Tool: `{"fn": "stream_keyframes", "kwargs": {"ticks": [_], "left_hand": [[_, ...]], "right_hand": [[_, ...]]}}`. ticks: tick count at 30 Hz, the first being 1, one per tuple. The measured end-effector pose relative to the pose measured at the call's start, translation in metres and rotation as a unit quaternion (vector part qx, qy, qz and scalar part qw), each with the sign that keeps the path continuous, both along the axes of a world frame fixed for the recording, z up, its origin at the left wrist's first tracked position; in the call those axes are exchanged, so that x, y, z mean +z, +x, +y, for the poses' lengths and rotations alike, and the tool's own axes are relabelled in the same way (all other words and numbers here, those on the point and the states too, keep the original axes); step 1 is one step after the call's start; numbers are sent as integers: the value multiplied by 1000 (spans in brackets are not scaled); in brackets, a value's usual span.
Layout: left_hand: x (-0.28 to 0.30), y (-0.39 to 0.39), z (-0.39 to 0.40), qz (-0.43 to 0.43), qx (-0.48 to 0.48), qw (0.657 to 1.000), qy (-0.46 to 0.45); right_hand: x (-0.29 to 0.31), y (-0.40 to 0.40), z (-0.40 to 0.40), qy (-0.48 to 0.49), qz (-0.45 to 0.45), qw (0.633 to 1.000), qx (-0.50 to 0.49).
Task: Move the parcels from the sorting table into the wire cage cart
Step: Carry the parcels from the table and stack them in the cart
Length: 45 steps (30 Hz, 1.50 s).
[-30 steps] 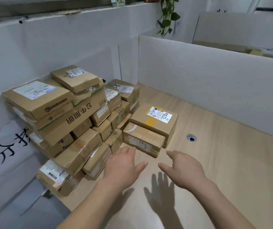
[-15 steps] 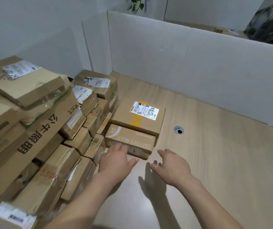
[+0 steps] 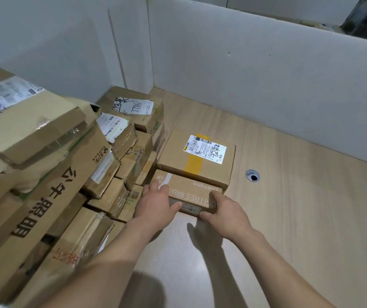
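Dozens of brown cardboard parcels [image 3: 51,174] pile up on the left, cut off by the frame edge. Left hand [image 3: 156,207] and right hand [image 3: 227,213] grip the ends of a small brown printed carton [image 3: 189,194], fingers curled over it, its front half hidden. It's on the pale wood table [image 3: 300,218], touching a bigger yellow-taped box [image 3: 197,160].

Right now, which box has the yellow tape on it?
The box with the yellow tape stripe lies flat on the table, just behind the small box both hands hold. It also has a white label; the other boxes show no yellow tape.
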<state>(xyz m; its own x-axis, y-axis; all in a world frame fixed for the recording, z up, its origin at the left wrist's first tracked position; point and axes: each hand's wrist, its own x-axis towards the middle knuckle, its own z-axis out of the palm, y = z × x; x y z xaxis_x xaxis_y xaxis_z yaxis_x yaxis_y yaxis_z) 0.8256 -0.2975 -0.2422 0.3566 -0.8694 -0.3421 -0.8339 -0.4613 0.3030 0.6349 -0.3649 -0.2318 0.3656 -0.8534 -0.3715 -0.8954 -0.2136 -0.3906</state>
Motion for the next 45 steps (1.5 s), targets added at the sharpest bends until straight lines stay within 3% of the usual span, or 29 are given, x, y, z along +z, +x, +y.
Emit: {"fn": "stream_keyframes", "kwargs": {"ticks": [7, 12, 15, 19, 26, 39, 45], "left_hand": [[-1, -3, -7, 6, -7, 1000, -18], [3, -20, -1, -12, -34, 999, -7], [2, -29, 1, -7, -39, 999, -8], [3, -33, 5, 11, -35, 999, -7], [6, -36, 8, 26, -57, 998, 6], [0, -30, -2, 25, -55, 998, 18], [5, -21, -14, 12, -40, 999, -13]], "right_hand": [[-2, -9, -2, 9, -23, 999, -41], [4, -40, 3, 55, 115, 991, -30], [3, -52, 7, 53, 150, 987, -25], [-2, -52, 13, 38, 80, 996, 17], [2, -50, 24, 72, 126, 986, 77], [-7, -39, 28, 38, 88, 992, 86], [-6, -47, 28, 35, 119, 990, 73]]}}
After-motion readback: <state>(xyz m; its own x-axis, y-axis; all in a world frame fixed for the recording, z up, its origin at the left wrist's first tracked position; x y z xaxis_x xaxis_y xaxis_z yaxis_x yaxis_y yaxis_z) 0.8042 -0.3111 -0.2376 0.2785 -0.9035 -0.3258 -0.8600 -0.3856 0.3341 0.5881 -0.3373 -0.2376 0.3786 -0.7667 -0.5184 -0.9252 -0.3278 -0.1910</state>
